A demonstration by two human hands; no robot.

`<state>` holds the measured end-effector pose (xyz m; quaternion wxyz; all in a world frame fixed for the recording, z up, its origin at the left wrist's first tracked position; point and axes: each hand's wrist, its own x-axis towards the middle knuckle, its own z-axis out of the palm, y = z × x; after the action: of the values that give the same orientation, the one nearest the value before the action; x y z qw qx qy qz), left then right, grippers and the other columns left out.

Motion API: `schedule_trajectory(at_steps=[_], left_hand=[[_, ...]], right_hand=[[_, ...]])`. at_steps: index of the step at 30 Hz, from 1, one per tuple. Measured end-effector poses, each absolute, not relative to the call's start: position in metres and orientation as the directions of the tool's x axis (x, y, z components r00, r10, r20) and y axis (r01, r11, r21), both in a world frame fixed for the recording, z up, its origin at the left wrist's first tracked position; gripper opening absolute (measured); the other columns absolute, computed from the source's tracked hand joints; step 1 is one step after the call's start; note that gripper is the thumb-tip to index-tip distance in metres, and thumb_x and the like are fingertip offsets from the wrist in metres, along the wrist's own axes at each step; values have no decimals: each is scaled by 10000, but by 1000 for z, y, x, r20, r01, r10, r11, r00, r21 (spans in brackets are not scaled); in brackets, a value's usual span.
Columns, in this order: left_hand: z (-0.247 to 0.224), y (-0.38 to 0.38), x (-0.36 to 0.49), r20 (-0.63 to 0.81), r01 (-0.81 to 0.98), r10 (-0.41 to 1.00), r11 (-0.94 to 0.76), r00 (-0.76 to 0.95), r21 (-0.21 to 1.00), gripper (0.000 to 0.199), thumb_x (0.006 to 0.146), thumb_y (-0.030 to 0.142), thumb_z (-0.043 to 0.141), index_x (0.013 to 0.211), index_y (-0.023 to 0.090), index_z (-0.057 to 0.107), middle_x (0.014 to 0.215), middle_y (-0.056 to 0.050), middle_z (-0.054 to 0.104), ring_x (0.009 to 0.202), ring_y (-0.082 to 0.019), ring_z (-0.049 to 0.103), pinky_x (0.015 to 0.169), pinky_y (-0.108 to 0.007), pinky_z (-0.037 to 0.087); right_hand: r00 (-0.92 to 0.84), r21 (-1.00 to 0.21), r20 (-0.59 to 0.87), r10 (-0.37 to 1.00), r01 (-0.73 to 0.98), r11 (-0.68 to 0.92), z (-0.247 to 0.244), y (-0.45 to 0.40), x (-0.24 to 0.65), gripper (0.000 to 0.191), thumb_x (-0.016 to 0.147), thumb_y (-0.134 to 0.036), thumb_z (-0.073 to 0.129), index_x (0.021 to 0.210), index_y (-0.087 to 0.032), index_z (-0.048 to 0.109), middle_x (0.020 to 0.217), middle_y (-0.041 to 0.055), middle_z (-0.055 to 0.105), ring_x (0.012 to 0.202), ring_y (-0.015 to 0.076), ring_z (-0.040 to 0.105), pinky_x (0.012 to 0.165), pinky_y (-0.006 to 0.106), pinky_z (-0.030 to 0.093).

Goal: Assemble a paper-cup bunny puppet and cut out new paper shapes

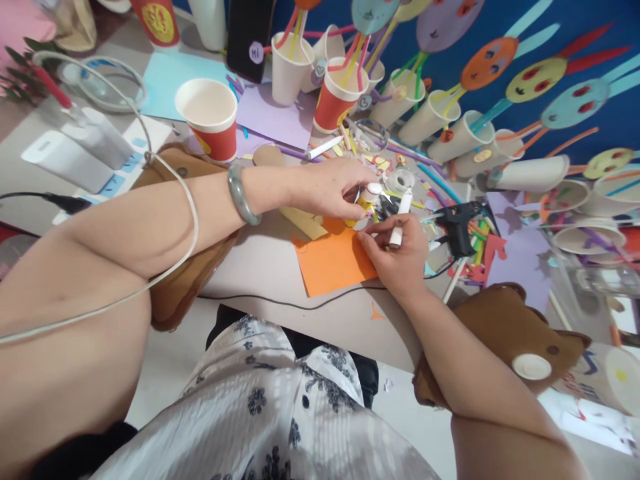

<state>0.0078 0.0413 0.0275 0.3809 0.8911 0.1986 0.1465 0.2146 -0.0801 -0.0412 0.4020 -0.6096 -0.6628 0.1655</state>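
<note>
My left hand [333, 187], with a bangle at the wrist, reaches over the clutter, thumb and fingers curved around a small yellow item with a white round top [373, 191]. Part of that item is hidden by the fingers. In my right hand [400, 257] is a white marker [401, 217] with a dark end, held slantwise between thumb and fingers. The heel and fingertips of this hand lie at the right edge of an orange paper sheet [327, 261]. A yellowish paper strip [305, 222] lies by the sheet's upper left corner.
Paper scraps and pipe cleaners surround a roll of clear tape [401, 179]. A black glue gun [457, 227] stands right of my right hand. Paper cups with rabbit faces [487, 63] line the back. A red cup [207, 120] stands left; a white cable [193, 220] crosses my left arm.
</note>
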Motion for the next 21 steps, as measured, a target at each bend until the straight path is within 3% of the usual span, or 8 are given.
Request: schedule_trajectory(at_steps=[7, 14, 21], left_hand=[[22, 43, 6, 117, 212, 435, -635, 893, 743, 37, 808, 176, 645, 843, 185, 639, 750, -22, 596, 818, -196, 608, 756, -323, 430], [9, 41, 8, 145, 147, 386, -632, 911, 761, 47, 800, 187, 658, 817, 191, 614, 748, -7, 632, 766, -170, 606, 743, -304, 429], [4, 37, 9, 96, 170, 394, -588, 914, 791, 46, 812, 180, 656, 831, 190, 614, 751, 6, 665, 727, -143, 607, 708, -273, 413]], right_hand=[[-35, -626, 344, 938, 737, 257, -38, -83, 214, 181, 899, -316, 709, 984, -282, 553, 972, 61, 799, 640, 202, 686, 590, 350, 567], [-130, -420, 282, 950, 874, 244, -36, -87, 225, 132, 903, -325, 665, 936, -282, 544, 778, 24, 718, 560, 215, 656, 576, 354, 518], [-166, -401, 245, 955, 880, 256, -35, -92, 230, 93, 930, -335, 625, 940, -275, 555, 811, 46, 718, 598, 238, 682, 603, 367, 523]])
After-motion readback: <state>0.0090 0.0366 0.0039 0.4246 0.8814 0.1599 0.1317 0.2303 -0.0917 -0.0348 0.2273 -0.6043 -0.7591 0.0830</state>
